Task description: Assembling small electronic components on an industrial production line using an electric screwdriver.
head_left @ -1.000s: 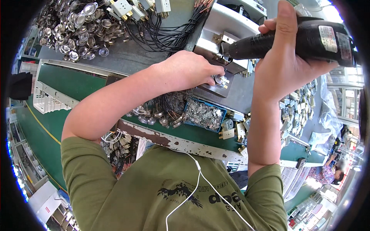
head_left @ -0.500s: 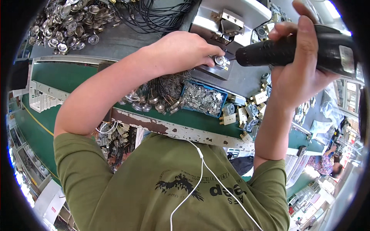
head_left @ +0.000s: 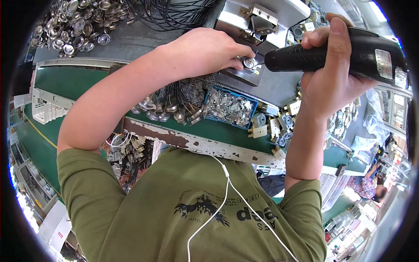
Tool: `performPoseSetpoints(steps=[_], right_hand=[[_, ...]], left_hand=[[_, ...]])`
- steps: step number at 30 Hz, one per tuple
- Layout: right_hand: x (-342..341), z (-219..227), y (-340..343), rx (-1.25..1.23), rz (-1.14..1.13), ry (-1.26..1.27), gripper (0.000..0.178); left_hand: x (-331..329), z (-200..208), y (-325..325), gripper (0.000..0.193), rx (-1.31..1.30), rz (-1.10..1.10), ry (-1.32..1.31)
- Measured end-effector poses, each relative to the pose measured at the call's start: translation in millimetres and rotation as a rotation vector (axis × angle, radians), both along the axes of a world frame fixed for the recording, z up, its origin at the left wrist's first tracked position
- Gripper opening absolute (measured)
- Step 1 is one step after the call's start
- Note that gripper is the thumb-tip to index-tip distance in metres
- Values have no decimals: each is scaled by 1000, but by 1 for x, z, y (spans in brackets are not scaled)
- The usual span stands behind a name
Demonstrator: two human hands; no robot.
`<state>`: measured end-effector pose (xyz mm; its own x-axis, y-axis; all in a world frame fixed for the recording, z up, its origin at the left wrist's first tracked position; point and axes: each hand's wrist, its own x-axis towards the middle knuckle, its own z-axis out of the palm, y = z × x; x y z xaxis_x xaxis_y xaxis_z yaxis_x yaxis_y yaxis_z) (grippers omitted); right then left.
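In my right hand [head_left: 334, 72] is a black power screwdriver [head_left: 301, 59], its tip pointing left. The tip meets or nearly meets a small round metal part [head_left: 249, 63], which sits on a grey metal block [head_left: 240, 77]. My left hand [head_left: 214, 52] pinches that part between thumb and forefinger from the left. How the fingertips grip its far side is hidden. Just below the block stands a blue tray [head_left: 231, 123] full of small silver metal pieces.
Round metal caps [head_left: 78, 28] are heaped at the far left beside black cables [head_left: 170, 13]. A metal fixture [head_left: 262, 22] stands behind the block. Assembled beige and grey parts [head_left: 283, 126] lie right of the tray. A chipped white rail [head_left: 209, 148] runs in front of me. Another person [head_left: 369, 187] is at the far right.
The screwdriver and my right hand have shifted slightly left and up. My left hand still pinches the round part, a little higher in view.
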<state>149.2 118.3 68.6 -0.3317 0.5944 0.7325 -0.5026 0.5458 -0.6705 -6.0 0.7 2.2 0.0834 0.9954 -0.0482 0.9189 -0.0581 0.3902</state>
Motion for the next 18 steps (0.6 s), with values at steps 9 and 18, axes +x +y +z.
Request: performPoseSetpoints(steps=[9,18], right_hand=[[5,3,-5,-12,-29,-202,17],[-1,-2,-24,-50,-158,-212,20]], left_hand=[[0,-3,2,35,46,-17,22],[-2,-5,3,35,73,-34,41]])
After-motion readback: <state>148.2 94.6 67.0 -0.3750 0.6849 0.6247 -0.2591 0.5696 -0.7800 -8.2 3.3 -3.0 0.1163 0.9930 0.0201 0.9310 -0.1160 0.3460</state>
